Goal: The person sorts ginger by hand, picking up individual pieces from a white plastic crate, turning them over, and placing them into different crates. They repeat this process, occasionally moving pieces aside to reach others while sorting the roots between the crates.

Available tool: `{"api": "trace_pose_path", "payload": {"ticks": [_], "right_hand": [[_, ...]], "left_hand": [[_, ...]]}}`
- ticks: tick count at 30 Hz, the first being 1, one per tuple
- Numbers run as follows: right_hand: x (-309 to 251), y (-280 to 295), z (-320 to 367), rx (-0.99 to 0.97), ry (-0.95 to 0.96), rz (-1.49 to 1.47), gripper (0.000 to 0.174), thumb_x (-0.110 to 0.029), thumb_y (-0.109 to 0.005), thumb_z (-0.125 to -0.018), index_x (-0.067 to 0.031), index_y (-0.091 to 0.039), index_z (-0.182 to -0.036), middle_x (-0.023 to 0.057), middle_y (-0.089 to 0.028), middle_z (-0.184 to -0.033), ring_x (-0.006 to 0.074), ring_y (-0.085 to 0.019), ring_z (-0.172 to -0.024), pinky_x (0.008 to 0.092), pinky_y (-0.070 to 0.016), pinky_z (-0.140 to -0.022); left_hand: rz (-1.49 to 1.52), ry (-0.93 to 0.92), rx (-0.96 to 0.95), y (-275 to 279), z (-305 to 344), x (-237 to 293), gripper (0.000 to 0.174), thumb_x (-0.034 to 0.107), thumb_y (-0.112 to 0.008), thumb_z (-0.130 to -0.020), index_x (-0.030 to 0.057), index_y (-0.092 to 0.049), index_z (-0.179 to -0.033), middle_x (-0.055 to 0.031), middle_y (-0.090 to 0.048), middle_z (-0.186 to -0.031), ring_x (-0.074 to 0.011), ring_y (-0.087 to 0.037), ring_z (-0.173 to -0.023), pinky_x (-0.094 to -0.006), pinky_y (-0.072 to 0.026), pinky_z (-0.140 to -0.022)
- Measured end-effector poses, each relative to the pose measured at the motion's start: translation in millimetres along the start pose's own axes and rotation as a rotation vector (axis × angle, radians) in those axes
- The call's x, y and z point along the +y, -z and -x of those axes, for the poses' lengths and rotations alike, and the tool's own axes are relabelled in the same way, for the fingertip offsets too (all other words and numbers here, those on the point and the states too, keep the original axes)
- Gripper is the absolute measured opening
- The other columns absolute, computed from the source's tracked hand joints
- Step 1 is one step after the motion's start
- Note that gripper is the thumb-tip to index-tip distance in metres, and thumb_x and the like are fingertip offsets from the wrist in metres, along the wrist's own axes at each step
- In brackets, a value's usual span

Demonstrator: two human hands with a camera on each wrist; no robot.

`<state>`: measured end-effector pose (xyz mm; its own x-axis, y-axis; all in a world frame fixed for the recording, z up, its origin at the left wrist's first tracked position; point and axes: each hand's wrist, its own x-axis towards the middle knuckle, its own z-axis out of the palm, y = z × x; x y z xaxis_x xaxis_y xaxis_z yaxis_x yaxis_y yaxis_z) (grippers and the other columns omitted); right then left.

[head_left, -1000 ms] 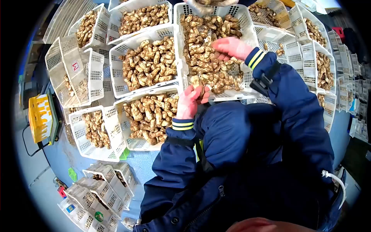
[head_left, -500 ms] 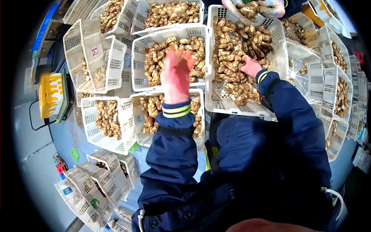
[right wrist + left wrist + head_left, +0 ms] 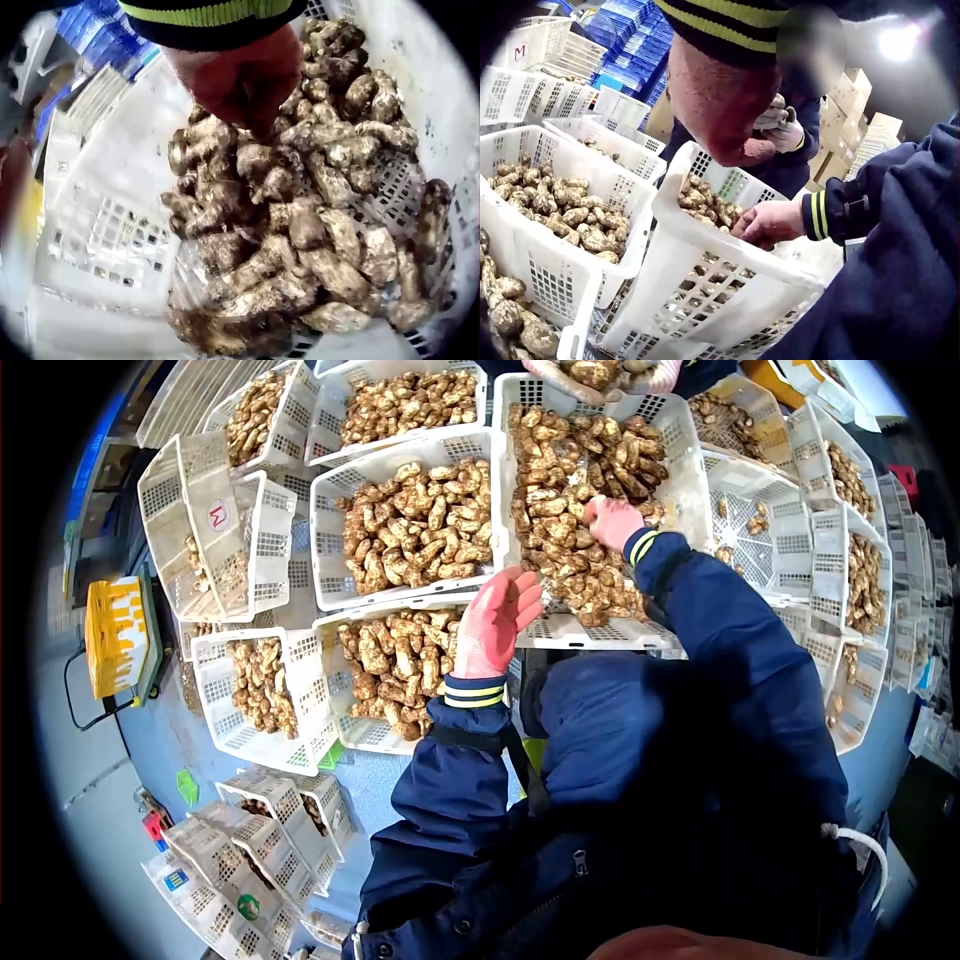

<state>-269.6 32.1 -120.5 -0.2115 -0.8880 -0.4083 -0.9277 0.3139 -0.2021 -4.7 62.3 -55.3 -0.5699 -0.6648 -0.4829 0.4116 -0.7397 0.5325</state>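
Brown-and-white mushrooms (image 3: 575, 555) lie heaped in the middle crate (image 3: 520, 632). My right hand (image 3: 613, 523) reaches into this heap, fingers pointing down among the mushrooms. In the right wrist view the back of that hand (image 3: 240, 82) hides its fingertips, so I cannot tell whether it grips one. My left hand (image 3: 497, 622) hovers near the middle crate's near left corner, palm turned up, fingers loosely bent, holding nothing. Left of it stands a crate with more mushrooms (image 3: 420, 525), and a nearer crate of mushrooms (image 3: 395, 660) sits partly behind the left wrist.
Across the middle crate, another person's gloved hands (image 3: 650, 380) hold mushrooms at its far edge. On the right is a crate (image 3: 765, 550) with a few small pieces. Stacked white crates (image 3: 250, 840) stand at lower left. A yellow-and-white box (image 3: 112, 635) sits at far left.
My left hand held a mushroom, moved spread over the left crate, and has come back empty towards the middle crate. My right hand went from hovering over the heap to reaching into it.
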Motion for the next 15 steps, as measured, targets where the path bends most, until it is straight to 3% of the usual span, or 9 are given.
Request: {"api": "trace_pose_path", "payload": {"ticks": [3, 8, 11, 12, 14, 15], "right_hand": [[23.7, 19.5, 2.7, -0.009, -0.033, -0.355, 0.038, -0.022, -0.055, -0.071, -0.0149, -0.057, -0.109, 0.0134, -0.061, -0.099, 0.0280, -0.057, -0.093, 0.0351, -0.0436, -0.083], [34.2, 30.5, 2.5, -0.109, 0.128, -0.026, 0.033, -0.024, -0.051, -0.075, -0.0146, -0.059, -0.105, 0.0135, -0.058, -0.106, 0.0256, -0.055, -0.098, 0.0339, -0.0418, -0.086], [6.0, 20.5, 13.1, -0.240, 0.191, 0.063, 0.039, -0.027, -0.050, -0.078, -0.0171, -0.052, -0.116, 0.0135, -0.055, -0.112, 0.0263, -0.053, -0.103, 0.0345, -0.0400, -0.090], [-14.5, 26.3, 20.3, -0.301, 0.125, 0.133, 0.038, -0.027, -0.048, -0.080, -0.0154, -0.050, -0.116, 0.0143, -0.054, -0.114, 0.0260, -0.052, -0.105, 0.0352, -0.0392, -0.091], [-15.5, -1.5, 17.6, -0.175, 0.311, 0.363, 0.032, -0.024, -0.046, -0.082, -0.0127, -0.052, -0.111, 0.0144, -0.056, -0.111, 0.0253, -0.054, -0.102, 0.0363, -0.0432, -0.086], [-18.7, -2.3, 19.5, -0.231, 0.203, 0.347, 0.025, -0.018, -0.042, -0.084, -0.0102, -0.054, -0.105, 0.0105, -0.060, -0.104, 0.0241, -0.058, -0.095, 0.0365, -0.0483, -0.075]], "left_hand": [[0.026, 0.018, 0.007, 6.4, -0.1, -5.5, 0.044, 0.030, -0.048, -0.088, 0.0000, -0.042, -0.120, -0.0154, -0.048, -0.119, -0.0248, -0.050, -0.105, -0.0356, -0.0416, -0.088], [0.049, 0.026, -0.034, 3.1, -2.3, -19.2, 0.043, 0.029, -0.046, -0.089, -0.0003, -0.041, -0.120, -0.0136, -0.050, -0.115, -0.0231, -0.053, -0.101, -0.0331, -0.0436, -0.085], [0.056, 0.062, -0.039, -3.5, -2.1, -24.4, 0.042, 0.029, -0.046, -0.089, -0.0006, -0.042, -0.120, -0.0135, -0.051, -0.114, -0.0230, -0.053, -0.100, -0.0331, -0.0439, -0.085], [0.056, 0.085, -0.041, -4.1, -2.0, -25.7, 0.042, 0.029, -0.046, -0.089, -0.0006, -0.042, -0.119, -0.0137, -0.051, -0.114, -0.0230, -0.053, -0.099, -0.0335, -0.0439, -0.085], [0.035, 0.082, -0.036, -3.9, -2.9, -28.4, 0.042, 0.029, -0.046, -0.089, -0.0006, -0.042, -0.119, -0.0140, -0.051, -0.114, -0.0236, -0.052, -0.100, -0.0341, -0.0433, -0.085], [0.036, 0.080, -0.038, -3.7, -3.9, -30.1, 0.043, 0.029, -0.046, -0.089, -0.0006, -0.042, -0.120, -0.0142, -0.050, -0.115, -0.0238, -0.052, -0.101, -0.0342, -0.0428, -0.086]]}}
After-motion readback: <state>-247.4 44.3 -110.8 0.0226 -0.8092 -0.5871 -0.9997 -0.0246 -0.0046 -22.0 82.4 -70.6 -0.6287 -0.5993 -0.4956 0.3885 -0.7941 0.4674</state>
